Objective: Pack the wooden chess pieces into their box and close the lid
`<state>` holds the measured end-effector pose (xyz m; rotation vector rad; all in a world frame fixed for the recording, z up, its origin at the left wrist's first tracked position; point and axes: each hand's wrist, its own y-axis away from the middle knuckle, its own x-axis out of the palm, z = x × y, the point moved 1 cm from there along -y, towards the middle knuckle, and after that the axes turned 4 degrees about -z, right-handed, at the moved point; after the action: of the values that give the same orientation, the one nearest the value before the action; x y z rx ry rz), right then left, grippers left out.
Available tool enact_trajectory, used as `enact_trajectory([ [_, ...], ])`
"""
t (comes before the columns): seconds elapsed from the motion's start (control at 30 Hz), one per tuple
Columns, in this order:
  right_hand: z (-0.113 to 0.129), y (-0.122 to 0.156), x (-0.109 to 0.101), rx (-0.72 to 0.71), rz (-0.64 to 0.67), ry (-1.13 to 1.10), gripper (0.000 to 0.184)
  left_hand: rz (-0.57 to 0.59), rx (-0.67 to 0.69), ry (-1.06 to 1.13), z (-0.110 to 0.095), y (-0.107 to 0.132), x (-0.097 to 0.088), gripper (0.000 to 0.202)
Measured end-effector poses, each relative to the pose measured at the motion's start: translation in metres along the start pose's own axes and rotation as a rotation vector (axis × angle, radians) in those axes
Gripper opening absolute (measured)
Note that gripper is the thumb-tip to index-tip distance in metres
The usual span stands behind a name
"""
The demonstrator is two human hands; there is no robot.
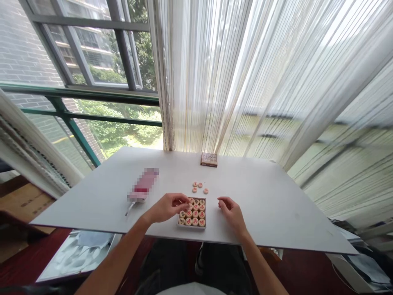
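Observation:
A shallow open box (192, 228) stands near the table's front edge, filled with rows of round Chinese chess pieces (195, 214) marked in red and black. Over the box's upper left part, my left hand (167, 207) has thumb and fingers closed on a Chinese chess piece (189, 207). The fingers partly cover that piece. To the right of the box, my right hand (232, 213) rests by the tabletop with fingers loosely bent and apart, nothing visible in them. Several loose pieces (206, 191) lie on the table just beyond the box.
A flat patterned box lid (209, 159) lies at the back of the white table (264, 184). On the left is a blurred-out pink object (143, 184) with a pale cord. Sheer curtains (208, 82) and a window (92, 53) border the far side.

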<state>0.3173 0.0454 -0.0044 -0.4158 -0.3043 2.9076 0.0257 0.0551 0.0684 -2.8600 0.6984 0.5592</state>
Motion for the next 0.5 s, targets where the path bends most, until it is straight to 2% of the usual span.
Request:
enact_trajectory([
  [0.13,0.000,0.005,0.002,0.002,-0.030,0.021,0.032,-0.066,0.020,-0.186,-0.003,0.011,-0.002,0.031],
  [0.33,0.002,0.006,0.004,-0.019,-0.044,0.093,0.030,-0.058,-0.064,-0.186,0.003,0.021,0.001,0.024],
  [0.5,0.001,0.008,0.005,-0.040,-0.047,0.183,0.026,-0.039,-0.119,-0.176,0.006,0.019,0.000,0.022],
])
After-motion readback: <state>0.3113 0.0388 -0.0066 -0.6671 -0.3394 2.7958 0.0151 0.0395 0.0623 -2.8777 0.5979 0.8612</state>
